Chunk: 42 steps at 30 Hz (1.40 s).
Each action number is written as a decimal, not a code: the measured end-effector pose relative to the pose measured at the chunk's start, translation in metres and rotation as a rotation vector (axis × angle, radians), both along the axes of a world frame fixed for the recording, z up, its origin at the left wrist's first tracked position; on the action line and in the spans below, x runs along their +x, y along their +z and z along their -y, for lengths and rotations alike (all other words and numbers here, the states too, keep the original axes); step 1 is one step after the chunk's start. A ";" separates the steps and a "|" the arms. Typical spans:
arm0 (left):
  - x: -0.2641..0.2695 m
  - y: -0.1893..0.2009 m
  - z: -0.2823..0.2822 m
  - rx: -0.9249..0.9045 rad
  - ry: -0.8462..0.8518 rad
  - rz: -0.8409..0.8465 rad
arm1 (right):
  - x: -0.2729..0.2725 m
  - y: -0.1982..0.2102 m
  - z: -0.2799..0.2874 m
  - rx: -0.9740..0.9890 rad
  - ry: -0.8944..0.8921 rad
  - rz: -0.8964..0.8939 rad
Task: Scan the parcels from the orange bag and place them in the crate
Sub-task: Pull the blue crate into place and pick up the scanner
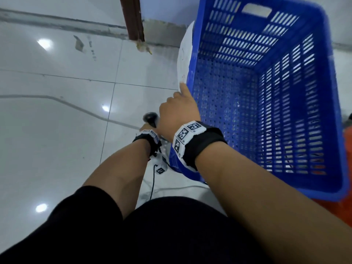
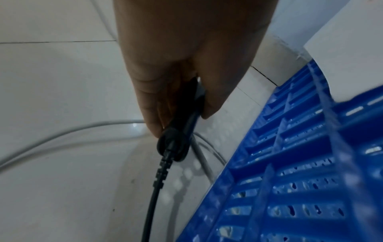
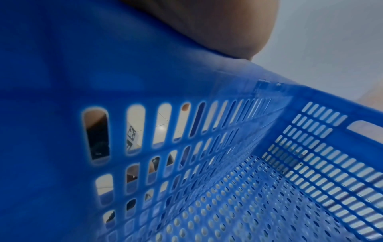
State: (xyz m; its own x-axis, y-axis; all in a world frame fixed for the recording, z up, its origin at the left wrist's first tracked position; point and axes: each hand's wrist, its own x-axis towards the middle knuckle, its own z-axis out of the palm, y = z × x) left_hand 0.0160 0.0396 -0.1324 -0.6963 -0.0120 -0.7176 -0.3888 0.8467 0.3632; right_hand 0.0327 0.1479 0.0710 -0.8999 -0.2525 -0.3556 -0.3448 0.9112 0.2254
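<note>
An empty blue crate (image 1: 285, 191) stands on the floor at the right. My right hand (image 1: 177, 111) holds a flat white parcel (image 1: 183, 56) upright against the outside of the crate's left rim, index finger stretched up along it. Just left of it and lower, my left hand (image 1: 145, 129) grips a black handheld scanner (image 1: 150, 119). The left wrist view shows the fingers (image 2: 149, 106) wrapped round the scanner handle (image 2: 174, 147), its black cable (image 2: 153, 196) trailing down, with the parcel (image 2: 352, 57) above the crate wall (image 2: 300, 180). The orange bag (image 1: 347, 141) peeks out behind the crate's right side.
White tiled floor (image 1: 57, 149) spreads to the left. A grey cable (image 1: 76, 107) runs across it. A small white device with a marker (image 1: 160, 169) lies by the crate's near left corner. A brown door frame (image 1: 133, 18) stands at the back.
</note>
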 end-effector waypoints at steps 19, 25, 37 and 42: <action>0.003 0.415 -0.075 0.410 -0.035 -0.519 | 0.038 0.211 -0.127 -0.429 -0.371 -0.156; 0.086 0.498 -0.222 0.642 -0.269 -0.323 | 0.090 0.277 -0.248 -0.461 -0.665 -0.251; 0.230 0.470 -0.468 0.748 -0.679 -0.067 | 0.289 0.248 -0.488 -0.199 -1.222 -0.046; 0.258 0.431 -0.537 0.712 -0.791 -0.042 | 0.351 0.213 -0.546 -0.257 -1.325 0.036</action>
State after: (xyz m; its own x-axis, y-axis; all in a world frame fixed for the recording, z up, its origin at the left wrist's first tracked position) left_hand 0.2744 0.5771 0.2985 -0.3467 0.8678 -0.3560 0.2031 0.4400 0.8747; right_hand 0.3842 0.6936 0.2835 -0.5078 0.7293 -0.4586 0.8180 0.5752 0.0089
